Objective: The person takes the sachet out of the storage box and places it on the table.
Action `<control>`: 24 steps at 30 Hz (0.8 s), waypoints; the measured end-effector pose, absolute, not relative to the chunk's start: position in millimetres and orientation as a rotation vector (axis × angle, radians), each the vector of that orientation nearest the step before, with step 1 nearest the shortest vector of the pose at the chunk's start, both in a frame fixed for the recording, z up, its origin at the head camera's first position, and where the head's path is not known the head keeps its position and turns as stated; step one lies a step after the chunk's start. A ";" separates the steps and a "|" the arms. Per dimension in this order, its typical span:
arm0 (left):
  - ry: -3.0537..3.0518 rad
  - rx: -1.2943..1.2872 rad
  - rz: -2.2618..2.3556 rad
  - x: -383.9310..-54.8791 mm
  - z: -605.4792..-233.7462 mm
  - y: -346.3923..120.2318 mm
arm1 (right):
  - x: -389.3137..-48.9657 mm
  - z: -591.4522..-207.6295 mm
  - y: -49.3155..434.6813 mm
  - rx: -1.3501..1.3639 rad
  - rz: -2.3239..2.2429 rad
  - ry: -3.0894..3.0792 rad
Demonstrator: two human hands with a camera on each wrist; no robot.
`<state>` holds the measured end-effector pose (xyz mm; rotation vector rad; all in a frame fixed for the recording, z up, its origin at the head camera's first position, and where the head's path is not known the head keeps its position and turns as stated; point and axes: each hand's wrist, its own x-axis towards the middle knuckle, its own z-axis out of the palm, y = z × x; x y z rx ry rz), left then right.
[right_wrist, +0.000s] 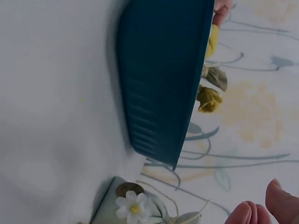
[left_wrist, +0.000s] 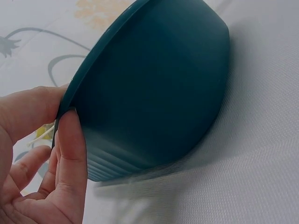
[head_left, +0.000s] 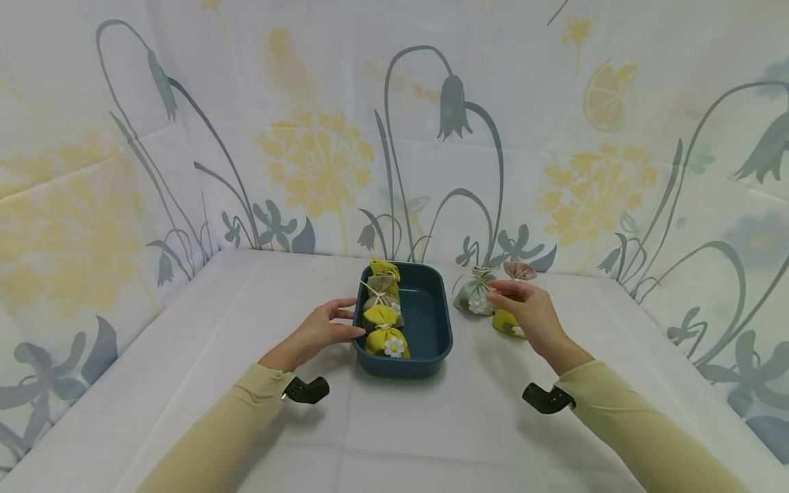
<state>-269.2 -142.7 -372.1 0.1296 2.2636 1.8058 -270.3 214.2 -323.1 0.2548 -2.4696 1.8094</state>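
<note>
My left hand [head_left: 322, 330] pinches the left rim of a dark teal rectangular box [head_left: 425, 329]; in the left wrist view the thumb [left_wrist: 71, 144] lies against its outer wall. Along the box's left side sit a back yellow drawstring pouch [head_left: 388, 268], a grey-beige pouch [head_left: 381, 290] and a front yellow pouch [head_left: 382, 337] with a white flower. Right of the box, my right hand [head_left: 529, 307] hovers by the neck of a pale green pouch [head_left: 470, 296]. The right wrist view shows its loosely bent fingers [right_wrist: 240, 213] apart from this pouch [right_wrist: 112, 207].
Partly hidden behind my right hand are another yellow pouch [head_left: 504, 322] and a pinkish pouch [head_left: 519, 270]. A white cloth [head_left: 246, 287] covers the table, and a flower-printed curtain [head_left: 345, 89] rises behind and at both sides.
</note>
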 end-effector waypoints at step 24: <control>2.280 0.136 1.792 -267.8 -371.5 -143.7 | -285.5 -306.3 159.0 0.332 1.802 -2.599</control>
